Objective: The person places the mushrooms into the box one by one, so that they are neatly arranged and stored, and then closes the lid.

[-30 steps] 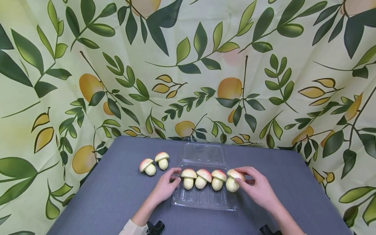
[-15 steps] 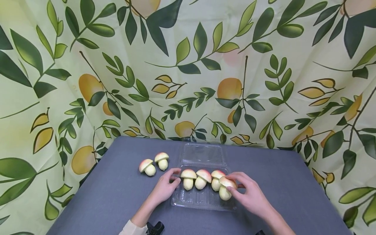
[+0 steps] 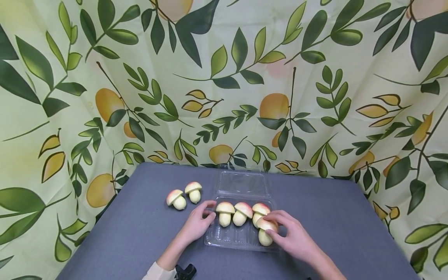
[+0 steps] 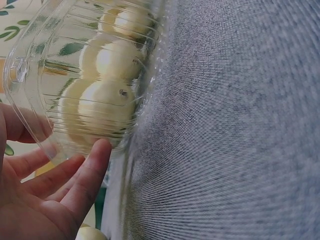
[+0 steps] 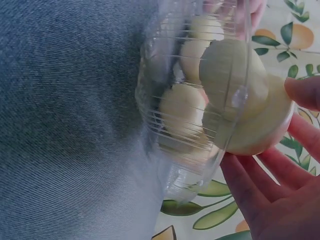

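Observation:
A clear plastic clamshell container [image 3: 232, 239] lies with its lid [image 3: 243, 182] folded back on the table. Three toy mushrooms with cream stems and reddish caps sit in a row inside, the leftmost mushroom [image 3: 224, 219] nearest my left hand [image 3: 196, 225]. That hand holds the container's left edge, its thumb against the outer wall in the left wrist view. My right hand [image 3: 295, 237] pinches another toy mushroom [image 3: 265, 238] by its cap, at the tray's right front. It partly covers the rightmost mushroom [image 3: 259, 208]. In the right wrist view, the held mushroom's cap [image 5: 275, 120] projects past the rim.
Two more toy mushrooms lie on the grey table left of the container, a nearer mushroom [image 3: 176, 200] and a farther mushroom [image 3: 193, 192]. Behind the table [image 3: 136, 241] hangs a leaf-and-fruit patterned cloth [image 3: 241, 128].
My right hand has carried its mushroom left and toward me, from the right end of the row to in front of the rightmost one. My left hand has stayed at the container's edge.

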`<state>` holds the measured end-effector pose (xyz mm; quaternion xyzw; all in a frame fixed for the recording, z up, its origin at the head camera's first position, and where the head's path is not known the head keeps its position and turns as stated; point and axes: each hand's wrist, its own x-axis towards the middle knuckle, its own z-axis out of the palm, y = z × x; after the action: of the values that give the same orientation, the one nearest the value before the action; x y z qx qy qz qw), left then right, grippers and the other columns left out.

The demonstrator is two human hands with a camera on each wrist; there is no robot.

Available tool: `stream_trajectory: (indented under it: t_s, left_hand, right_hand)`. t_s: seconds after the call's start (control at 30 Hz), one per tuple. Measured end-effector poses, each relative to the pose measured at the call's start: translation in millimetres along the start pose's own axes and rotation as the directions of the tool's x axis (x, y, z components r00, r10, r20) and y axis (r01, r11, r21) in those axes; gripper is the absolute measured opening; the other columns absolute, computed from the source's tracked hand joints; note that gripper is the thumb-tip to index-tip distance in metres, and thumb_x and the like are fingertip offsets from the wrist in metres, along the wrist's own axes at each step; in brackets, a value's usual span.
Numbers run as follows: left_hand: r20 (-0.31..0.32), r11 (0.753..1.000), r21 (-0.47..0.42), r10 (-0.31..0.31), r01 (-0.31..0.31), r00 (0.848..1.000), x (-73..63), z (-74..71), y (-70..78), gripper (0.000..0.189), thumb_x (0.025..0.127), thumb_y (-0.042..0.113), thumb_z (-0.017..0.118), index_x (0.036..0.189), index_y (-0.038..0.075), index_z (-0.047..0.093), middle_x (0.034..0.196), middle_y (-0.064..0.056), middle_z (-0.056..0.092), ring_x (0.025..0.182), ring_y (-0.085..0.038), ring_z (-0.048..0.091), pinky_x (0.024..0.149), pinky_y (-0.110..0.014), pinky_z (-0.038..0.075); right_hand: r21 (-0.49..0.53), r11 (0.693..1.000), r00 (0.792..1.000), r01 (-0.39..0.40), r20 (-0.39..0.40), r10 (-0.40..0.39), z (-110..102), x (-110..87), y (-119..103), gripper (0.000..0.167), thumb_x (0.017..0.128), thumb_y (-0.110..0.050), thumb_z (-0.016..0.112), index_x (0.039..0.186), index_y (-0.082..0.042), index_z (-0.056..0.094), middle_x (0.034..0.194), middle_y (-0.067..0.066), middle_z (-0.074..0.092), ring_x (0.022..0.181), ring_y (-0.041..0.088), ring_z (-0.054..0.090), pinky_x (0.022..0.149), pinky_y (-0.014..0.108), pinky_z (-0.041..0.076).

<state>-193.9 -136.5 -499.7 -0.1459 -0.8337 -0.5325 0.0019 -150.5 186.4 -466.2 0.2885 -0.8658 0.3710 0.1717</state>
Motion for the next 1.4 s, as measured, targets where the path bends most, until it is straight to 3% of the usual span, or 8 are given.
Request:
stream_trajectory:
  t_s: [0.27, 0.83, 1.13, 1.4]
  left_hand:
    - [0.001, 1.000, 0.005, 0.003, -0.003, 1.000, -0.7, -0.2, 0.1, 0.036, 0.100, 0.008, 0.060, 0.135, 0.000, 0.058, 0.132, -0.022, 0.060, 0.091, -0.028, 0.069, 0.068, -0.027, 0.056]
    - [0.010, 1.000, 0.012, -0.007, 0.007, 1.000, -0.3, -0.6, 0.6, 0.037, 0.101, 0.010, 0.059, 0.136, 0.001, 0.057, 0.133, -0.021, 0.059, 0.090, -0.029, 0.069, 0.068, -0.028, 0.056]
    - [0.011, 1.000, 0.018, -0.009, 0.009, 1.000, -0.7, -0.4, 0.9, 0.037, 0.100, 0.010, 0.060, 0.136, 0.002, 0.057, 0.133, -0.021, 0.059, 0.088, -0.027, 0.069, 0.067, -0.028, 0.055]
    - [0.004, 1.000, 0.006, 0.000, 0.000, 1.000, -0.3, 0.2, -1.1, 0.037, 0.100, 0.009, 0.060, 0.135, 0.000, 0.058, 0.132, -0.022, 0.059, 0.088, -0.029, 0.070, 0.067, -0.027, 0.056]
  right_hand:
    - [-0.068, 0.997, 0.999, 0.021, 0.032, -0.018, 6, -2.2, 1, 0.041, 0.077, -0.004, 0.085, 0.112, -0.022, 0.074, 0.115, -0.011, 0.065, 0.104, 0.011, 0.064, 0.088, 0.028, 0.053]
    - [-0.112, 0.992, 0.994, 0.049, 0.099, -0.038, 10, -2.9, 4, 0.040, 0.080, -0.004, 0.083, 0.113, -0.023, 0.073, 0.116, -0.011, 0.065, 0.105, 0.013, 0.064, 0.087, 0.036, 0.055]
    - [-0.078, 0.993, 0.995, 0.087, 0.061, -0.083, 6, -2.3, 2, 0.038, 0.079, -0.002, 0.085, 0.110, -0.022, 0.074, 0.111, -0.012, 0.067, 0.101, 0.010, 0.065, 0.089, 0.023, 0.052]
    - [-0.088, 0.995, 0.998, -0.050, 0.035, 0.054, -3, -1.6, 0, 0.035, 0.080, -0.005, 0.085, 0.108, -0.022, 0.075, 0.111, -0.016, 0.066, 0.101, 0.009, 0.065, 0.086, 0.036, 0.056]
